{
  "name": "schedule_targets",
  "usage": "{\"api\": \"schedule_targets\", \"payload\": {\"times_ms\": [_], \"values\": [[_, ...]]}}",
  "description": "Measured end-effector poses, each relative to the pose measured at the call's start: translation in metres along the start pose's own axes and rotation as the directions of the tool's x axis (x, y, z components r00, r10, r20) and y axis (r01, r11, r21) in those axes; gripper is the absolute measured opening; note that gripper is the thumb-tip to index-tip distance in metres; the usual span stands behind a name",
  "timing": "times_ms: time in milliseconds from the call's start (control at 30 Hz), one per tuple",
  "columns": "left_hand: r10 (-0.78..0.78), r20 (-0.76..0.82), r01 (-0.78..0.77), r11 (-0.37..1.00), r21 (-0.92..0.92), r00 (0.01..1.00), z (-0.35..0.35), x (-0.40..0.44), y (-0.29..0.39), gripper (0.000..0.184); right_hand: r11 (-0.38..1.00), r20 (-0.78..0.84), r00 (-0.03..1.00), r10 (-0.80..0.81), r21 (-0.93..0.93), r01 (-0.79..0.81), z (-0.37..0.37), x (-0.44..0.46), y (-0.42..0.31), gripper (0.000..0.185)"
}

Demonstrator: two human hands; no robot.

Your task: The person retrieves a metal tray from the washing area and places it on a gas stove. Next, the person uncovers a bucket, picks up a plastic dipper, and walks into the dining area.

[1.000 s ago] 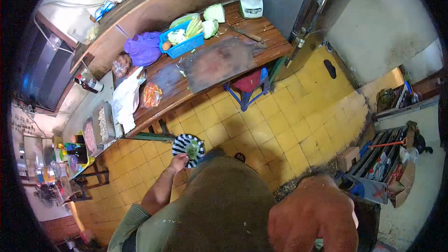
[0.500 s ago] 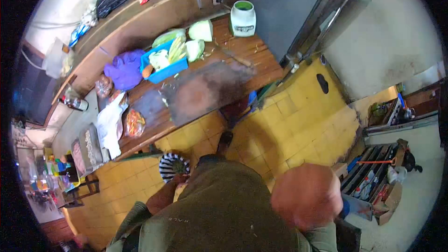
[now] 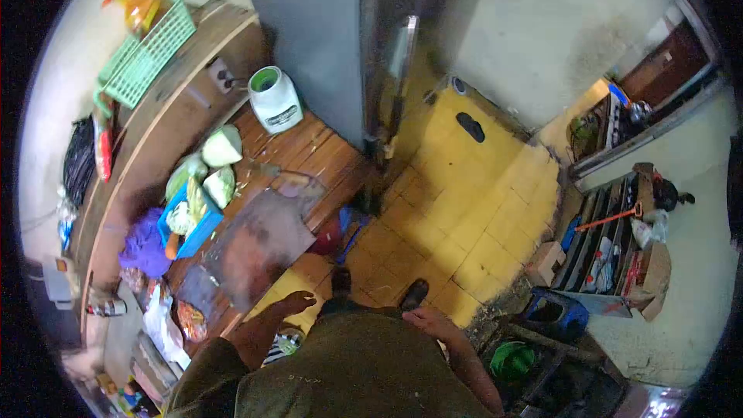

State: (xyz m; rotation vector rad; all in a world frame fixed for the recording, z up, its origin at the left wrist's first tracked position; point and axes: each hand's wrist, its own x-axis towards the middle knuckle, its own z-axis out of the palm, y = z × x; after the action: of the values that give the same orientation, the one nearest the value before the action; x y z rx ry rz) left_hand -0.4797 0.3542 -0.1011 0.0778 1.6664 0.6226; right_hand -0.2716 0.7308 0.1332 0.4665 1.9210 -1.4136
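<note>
A person's left hand (image 3: 296, 303) extends over the floor (image 3: 464, 217), fingers stretched and loosely parted around nothing visible, while the right hand (image 3: 426, 322) lies at the edge of the shirt (image 3: 348, 364), its underside hidden; whether it grips anything cannot be told. A striped plate (image 3: 272, 352) sits just below the left wrist, mostly covered by the forearm and shirt, so its full shape, its contents and what supports it are hard to make out. Ahead of the left hand, the board (image 3: 259, 244) on the table (image 3: 329, 159) is smeared by blur, and a stool (image 3: 329, 238) shows only in part beneath the table's edge. Farther ahead, the fridge (image 3: 306, 39) is cut off at the top. Beyond the right hand, a green item (image 3: 512, 359) sits in shadow, its kind unclear. Small, faint letters on the shirt appear to read "KALE"; the dark label on the white jar (image 3: 275, 104), well ahead of the left hand, is too blurred to read.
</note>
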Motion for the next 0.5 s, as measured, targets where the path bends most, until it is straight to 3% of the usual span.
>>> {"api": "schedule_targets", "payload": {"times_ms": [33, 67, 100, 133, 167, 200, 233, 267, 300, 333, 367, 400, 433, 467, 500], "values": [[0.003, -0.004, -0.003, 1.0, 0.014, 1.0, 0.002, 0.018, 0.014, 0.053, 0.995, -0.071, 0.997, -0.029, -0.097, 0.022, -0.017, -0.003, 0.008, 0.048], [0.028, 0.006, -0.029, 0.989, 0.144, 1.0, 0.005, 0.029, 0.027, 0.054, 0.995, -0.073, 0.997, -0.037, -0.094, 0.03, -0.032, -0.01, 0.015, 0.048], [0.057, 0.01, -0.058, 0.962, 0.266, 0.998, 0.007, 0.038, 0.045, 0.054, 0.991, -0.212, 0.968, -0.132, -0.004, 0.134, -0.051, -0.02, 0.02, 0.043], [0.082, -0.121, -0.033, 0.932, 0.361, 0.989, 0.025, -0.003, 0.12, 0.054, 0.966, -0.348, 0.914, -0.208, 0.071, 0.247, -0.073, -0.027, 0.027, 0.039], [0.164, -0.095, -0.158, 0.985, 0.07, 0.982, 0.028, 0.018, 0.128, 0.044, 0.964, -0.343, 0.912, -0.225, 0.061, 0.26, -0.1, -0.03, 0.036, 0.039], [0.761, 0.023, -0.757, 0.64, 0.136, 0.648, 0.035, 0.011, 0.176, 0.036, 0.978, -0.354, 0.913, -0.203, -0.026, 0.207, -0.125, -0.034, 0.046, 0.036], [0.234, -0.273, -0.268, 0.959, -0.094, 0.933, 0.053, 0.001, 0.221, 0.026, 0.984, -0.37, 0.912, -0.175, -0.103, 0.147, -0.144, -0.042, 0.06, 0.034], [0.333, -0.198, -0.374, 0.9, -0.225, 0.922, 0.052, 0.008, 0.249, 0.025, 0.983, -0.374, 0.91, -0.18, -0.091, 0.157, -0.162, -0.051, 0.075, 0.034], [0.646, -0.318, -0.701, 0.708, -0.09, 0.694, 0.058, 0.021, 0.29, 0.024, 0.933, -0.408, 0.878, -0.25, -0.344, 0.106, -0.179, -0.063, 0.09, 0.032], [0.519, -0.332, -0.596, 0.78, -0.192, 0.787, 0.052, 0.025, 0.323, 0.033, 0.813, -0.415, 0.848, -0.329, -0.581, 0.031, -0.198, -0.074, 0.104, 0.031], [0.446, -0.425, -0.552, 0.817, -0.165, 0.788, 0.045, 0.032, 0.357, 0.044, 0.808, -0.409, 0.849, -0.334, -0.588, 0.034, -0.214, -0.081, 0.124, 0.031], [0.501, -0.487, -0.596, 0.801, -0.05, 0.715, 0.04, 0.013, 0.408, 0.052, 0.86, -0.472, 0.849, -0.238, -0.508, -0.042, -0.223, -0.087, 0.147, 0.031], [0.54, -0.67, -0.747, 0.664, -0.033, 0.509, 0.012, 0.086, 0.406, 0.047, 0.9, -0.53, 0.838, -0.134, -0.419, -0.121, -0.23, -0.093, 0.163, 0.031], [0.491, -0.773, -0.795, 0.607, -0.028, 0.402, 0.003, 0.1, 0.432, 0.046, 0.898, -0.529, 0.839, -0.127, -0.42, -0.128, -0.235, -0.1, 0.173, 0.031], [0.328, -0.751, -0.732, 0.618, -0.288, 0.573, 0.01, 0.067, 0.466, 0.047, 0.956, -0.55, 0.833, -0.049, -0.267, -0.12, -0.24, -0.111, 0.182, 0.031]]}}
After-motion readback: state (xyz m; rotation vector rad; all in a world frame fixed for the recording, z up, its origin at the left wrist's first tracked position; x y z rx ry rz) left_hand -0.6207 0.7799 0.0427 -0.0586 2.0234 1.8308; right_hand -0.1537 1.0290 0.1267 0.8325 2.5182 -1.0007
